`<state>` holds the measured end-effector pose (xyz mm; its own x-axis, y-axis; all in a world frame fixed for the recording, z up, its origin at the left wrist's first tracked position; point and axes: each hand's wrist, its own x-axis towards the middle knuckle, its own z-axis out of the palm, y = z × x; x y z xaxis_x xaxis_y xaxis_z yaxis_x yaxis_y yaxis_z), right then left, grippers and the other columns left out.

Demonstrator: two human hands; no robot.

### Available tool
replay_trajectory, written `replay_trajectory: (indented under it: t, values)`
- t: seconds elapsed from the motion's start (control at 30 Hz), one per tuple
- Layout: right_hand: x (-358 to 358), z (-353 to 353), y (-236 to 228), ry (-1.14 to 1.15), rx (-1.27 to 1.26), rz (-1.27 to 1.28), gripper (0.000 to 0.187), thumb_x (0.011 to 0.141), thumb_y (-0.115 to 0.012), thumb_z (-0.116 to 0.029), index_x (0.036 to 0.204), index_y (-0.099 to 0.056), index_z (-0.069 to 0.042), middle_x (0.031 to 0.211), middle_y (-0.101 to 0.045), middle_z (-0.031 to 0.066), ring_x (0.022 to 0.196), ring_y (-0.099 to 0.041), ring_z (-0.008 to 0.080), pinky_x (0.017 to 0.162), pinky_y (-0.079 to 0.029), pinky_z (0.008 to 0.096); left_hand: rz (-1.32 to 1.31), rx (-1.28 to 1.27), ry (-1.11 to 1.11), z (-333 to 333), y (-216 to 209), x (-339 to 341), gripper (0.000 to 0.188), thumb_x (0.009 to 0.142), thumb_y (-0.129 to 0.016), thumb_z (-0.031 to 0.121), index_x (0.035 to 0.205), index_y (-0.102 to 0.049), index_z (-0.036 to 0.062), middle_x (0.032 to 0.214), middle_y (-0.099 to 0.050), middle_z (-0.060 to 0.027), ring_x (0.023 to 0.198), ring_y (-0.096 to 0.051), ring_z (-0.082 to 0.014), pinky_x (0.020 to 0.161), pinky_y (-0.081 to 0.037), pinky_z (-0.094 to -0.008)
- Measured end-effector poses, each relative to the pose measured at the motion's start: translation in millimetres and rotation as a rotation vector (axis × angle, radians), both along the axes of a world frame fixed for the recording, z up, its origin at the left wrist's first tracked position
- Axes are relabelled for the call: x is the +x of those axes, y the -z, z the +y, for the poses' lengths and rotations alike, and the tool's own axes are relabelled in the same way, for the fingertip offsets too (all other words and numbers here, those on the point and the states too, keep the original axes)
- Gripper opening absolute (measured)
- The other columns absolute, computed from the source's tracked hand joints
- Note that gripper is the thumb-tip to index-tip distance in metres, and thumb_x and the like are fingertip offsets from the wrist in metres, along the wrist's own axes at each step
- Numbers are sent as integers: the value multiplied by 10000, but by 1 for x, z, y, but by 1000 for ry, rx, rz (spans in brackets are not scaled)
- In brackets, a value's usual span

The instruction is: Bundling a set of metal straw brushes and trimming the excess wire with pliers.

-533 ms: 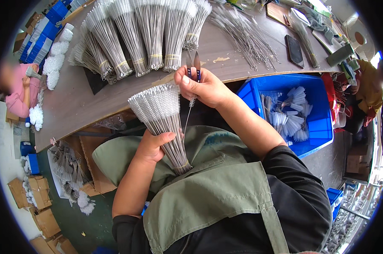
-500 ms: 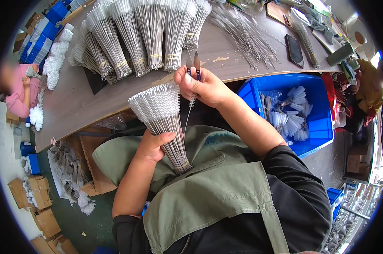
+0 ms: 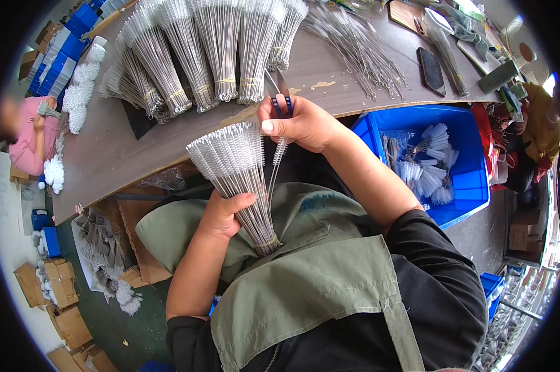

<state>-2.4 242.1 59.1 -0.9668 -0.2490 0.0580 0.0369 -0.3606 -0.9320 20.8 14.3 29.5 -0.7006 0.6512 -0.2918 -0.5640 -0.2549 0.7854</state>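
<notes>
My left hand is wrapped round a bundle of thin wire brushes. White bristle heads fan out at the top, and a band ties the wire ends low against my apron. Just beyond the bundle, my right hand grips a pair of scissors with dark blue handles, blades pointing up and away, slightly apart. Its thumb is beside the bristle heads at the bundle's right edge. Below those fingers a few brushes stand off from the rest; whether the fingers touch them is hidden.
Several tied brush bundles lie across the table, with loose brushes and a phone to their right. A blue bin of brushes stands right of me. At far left sits another person in pink.
My right hand has turned slightly and its thumb has shifted toward the bundle. The scissors have tilted a little left. My left hand keeps its hold on the bundle.
</notes>
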Motion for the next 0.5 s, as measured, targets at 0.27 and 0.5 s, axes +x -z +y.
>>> replay_trajectory:
  t: [0.27, 0.5]
  values:
    - [0, 4, 4, -92, -64, 102, 201, 803, -700, -134, 889, -537, -53, 717, -492, -26, 633, -445, 67, 554, -335, 196, -9, -9, -27, 1, 4, 0, 452, 673, -700, 129, 1069, -531, -7, 894, -599, -108, 803, -610, -227, 755, -530, -363]
    - [-2, 0, 9, -68, -106, -111, 209, 834, -674, -188, 879, -530, -45, 708, -473, -30, 614, -418, 75, 559, -330, 207, 0, -24, -50, -1, 12, 0, 447, 674, -697, 137, 1063, -530, -9, 899, -593, -103, 780, -607, -225, 722, -532, -363]
